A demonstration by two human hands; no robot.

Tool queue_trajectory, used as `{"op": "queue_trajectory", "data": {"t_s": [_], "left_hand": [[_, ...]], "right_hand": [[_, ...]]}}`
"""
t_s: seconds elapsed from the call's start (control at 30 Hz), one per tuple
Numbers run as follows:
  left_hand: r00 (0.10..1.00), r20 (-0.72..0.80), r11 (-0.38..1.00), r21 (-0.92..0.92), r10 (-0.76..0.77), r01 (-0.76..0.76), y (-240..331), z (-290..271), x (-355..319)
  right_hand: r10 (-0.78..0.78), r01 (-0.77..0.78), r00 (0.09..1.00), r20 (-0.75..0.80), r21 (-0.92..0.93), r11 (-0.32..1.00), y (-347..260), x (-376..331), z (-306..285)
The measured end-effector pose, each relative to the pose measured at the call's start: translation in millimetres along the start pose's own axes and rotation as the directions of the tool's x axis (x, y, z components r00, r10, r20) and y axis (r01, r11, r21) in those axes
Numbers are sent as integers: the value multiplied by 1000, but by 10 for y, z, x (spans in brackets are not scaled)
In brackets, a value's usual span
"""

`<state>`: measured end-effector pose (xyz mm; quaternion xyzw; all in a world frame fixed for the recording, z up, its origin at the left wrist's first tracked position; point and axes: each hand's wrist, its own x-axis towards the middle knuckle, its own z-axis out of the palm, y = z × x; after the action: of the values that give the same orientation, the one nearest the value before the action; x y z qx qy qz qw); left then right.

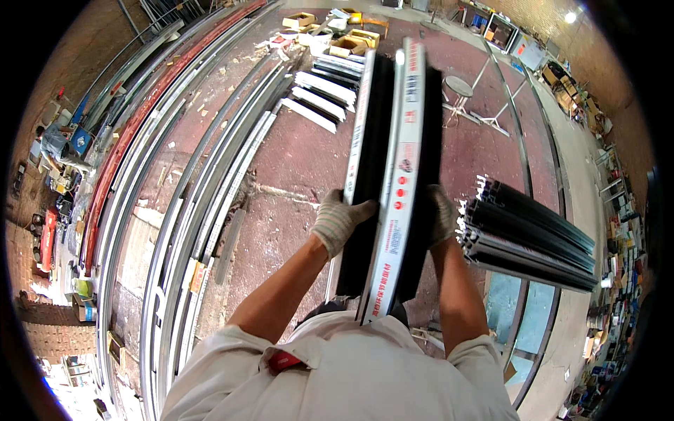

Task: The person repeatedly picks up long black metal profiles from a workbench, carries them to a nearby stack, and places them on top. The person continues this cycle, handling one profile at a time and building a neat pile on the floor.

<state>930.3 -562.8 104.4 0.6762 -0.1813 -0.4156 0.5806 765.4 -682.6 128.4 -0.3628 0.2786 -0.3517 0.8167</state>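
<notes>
Between my hands stands a bundle of long black window-frame profiles [399, 175], with white printed film strips along them. It rises from close in front of my body toward the far side. My left hand [338, 220], in a striped knit glove, grips the bundle's left side, its thumb lying over the black face. On the right side my gloved right hand [442, 216] presses against the profiles, its fingers partly hidden by them. A stack of black profiles [526, 235] with open, notched ends lies just right of my right hand.
Long metal bars [203, 182] run along the floor at left, beside a red beam [116, 165]. Ahead lie short white and black profiles [326, 95] and wooden boxes [349, 46]. A round stool [458, 87] stands far right; blue-grey panels [533, 316] lie near right.
</notes>
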Motion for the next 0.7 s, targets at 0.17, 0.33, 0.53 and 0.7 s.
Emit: {"op": "queue_trajectory", "data": {"t_s": [0.17,0.33,0.53,0.7], "left_hand": [[993,-88,982,-178,-73,56,-108,-556,464],[977,-76,934,-316,-199,165,-35,-829,1026],[960,-25,875,-418,-280,244,-91,-890,2246],[906,-118,877,-330,-406,350,-11,-841,3329]], "right_hand": [[236,-227,964,124,-78,971,506,997,242],[338,-329,921,192,-78,941,798,1742,487],[383,-393,901,203,12,919,1102,3026,401],[468,-472,866,177,-21,881,1140,4081,376]]}}
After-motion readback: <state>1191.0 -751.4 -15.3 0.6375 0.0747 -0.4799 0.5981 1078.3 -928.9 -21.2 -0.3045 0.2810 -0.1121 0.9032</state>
